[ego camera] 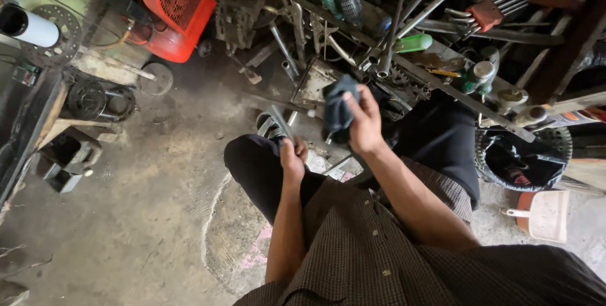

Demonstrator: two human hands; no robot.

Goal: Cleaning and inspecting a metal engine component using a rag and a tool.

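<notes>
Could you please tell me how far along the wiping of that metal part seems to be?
Underway. The right hand presses a dark blue rag down, while the left hand grips a metal part by the knee. Nothing looks set aside as finished; tools lie scattered ahead. How much wiping remains cannot be judged.

Free room: bare concrete floor (145, 217), left and front-left of the knees. Obstacles: tool clutter w/ metal rods (404, 35) ahead and right; red compressor (180, 3) upper left; black bin (524, 161) right; engine parts (95, 101) far left.
</notes>
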